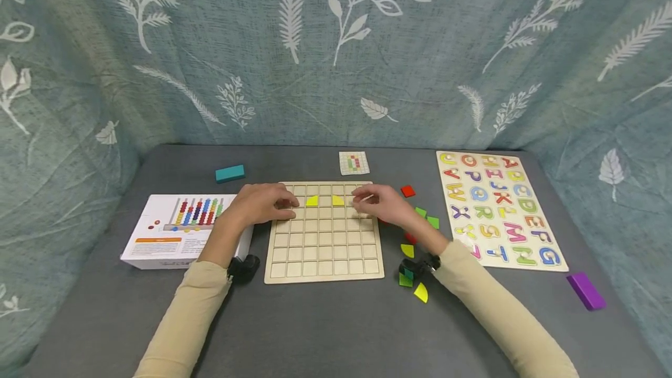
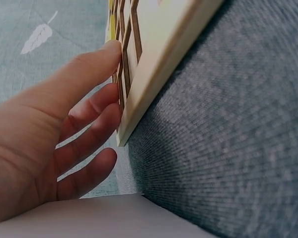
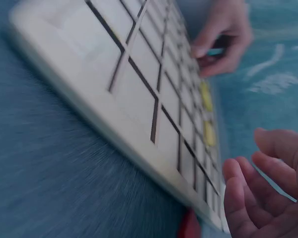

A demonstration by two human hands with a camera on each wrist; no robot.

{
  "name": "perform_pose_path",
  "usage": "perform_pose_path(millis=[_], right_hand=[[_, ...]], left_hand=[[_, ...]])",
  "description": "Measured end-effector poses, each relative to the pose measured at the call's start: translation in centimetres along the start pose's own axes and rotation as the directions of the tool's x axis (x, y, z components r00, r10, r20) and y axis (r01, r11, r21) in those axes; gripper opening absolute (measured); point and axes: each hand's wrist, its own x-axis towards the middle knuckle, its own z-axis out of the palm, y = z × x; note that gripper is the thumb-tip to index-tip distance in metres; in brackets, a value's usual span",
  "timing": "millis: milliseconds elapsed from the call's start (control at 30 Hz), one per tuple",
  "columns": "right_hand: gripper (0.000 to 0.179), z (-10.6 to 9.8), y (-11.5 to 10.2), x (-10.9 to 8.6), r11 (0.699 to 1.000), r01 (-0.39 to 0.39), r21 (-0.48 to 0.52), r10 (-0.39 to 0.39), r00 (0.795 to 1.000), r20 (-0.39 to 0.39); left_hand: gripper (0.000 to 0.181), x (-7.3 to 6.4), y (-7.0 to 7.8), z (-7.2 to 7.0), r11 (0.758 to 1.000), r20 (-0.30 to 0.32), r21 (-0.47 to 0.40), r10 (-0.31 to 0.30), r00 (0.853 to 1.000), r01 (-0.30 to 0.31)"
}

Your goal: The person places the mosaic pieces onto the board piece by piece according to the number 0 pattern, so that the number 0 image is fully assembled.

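Note:
A wooden grid board (image 1: 322, 245) lies flat on the dark table. Two yellow quarter-circle pieces, a left one (image 1: 312, 200) and a right one (image 1: 338, 200), sit in cells near its far edge. My left hand (image 1: 264, 203) is at the board's far left corner; in the left wrist view, the thumb and fingertips of that hand (image 2: 54, 121) rest against the board with loosely bent fingers. Over the far right part of the board is my right hand (image 1: 385, 203). The right wrist view shows this hand (image 3: 270, 193) with relaxed fingers and nothing between them.
Loose green, red and yellow pieces (image 1: 407, 251) lie right of the board, partly under my right forearm. A patterned card (image 1: 354, 163) lies behind it. An abacus box (image 1: 178, 229) stands left, an alphabet board (image 1: 501, 209) right. Teal (image 1: 230, 174) and purple (image 1: 585, 291) blocks lie farther out.

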Motion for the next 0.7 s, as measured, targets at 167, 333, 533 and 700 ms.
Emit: perform_pose_path(millis=[167, 333, 533, 700], right_hand=[[0.042, -2.2, 1.0, -4.7, 0.996, -0.048, 0.069, 0.055, 0.993, -0.105], [0.05, -3.4, 2.6, -7.7, 0.988, -0.107, 0.116, 0.125, 0.979, -0.159], [0.048, -3.4, 4.0, -9.5, 0.987, -0.106, 0.124, 0.127, 0.976, -0.175], [0.042, -3.5, 5.0, -10.0, 0.981, -0.063, 0.185, 0.104, 0.971, -0.218]], left_hand=[[0.026, 0.0, 0.0, 0.0, 1.0, -0.022, 0.001, 0.007, 1.0, -0.007], [0.025, 0.0, -0.1, 0.0, 1.0, -0.023, 0.003, -0.014, 1.0, 0.014], [0.025, 0.2, -0.1, 0.1, 1.0, -0.026, -0.005, -0.002, 1.0, 0.002], [0.025, 0.1, 0.1, 0.3, 1.0, -0.026, -0.01, 0.001, 1.0, -0.001]])
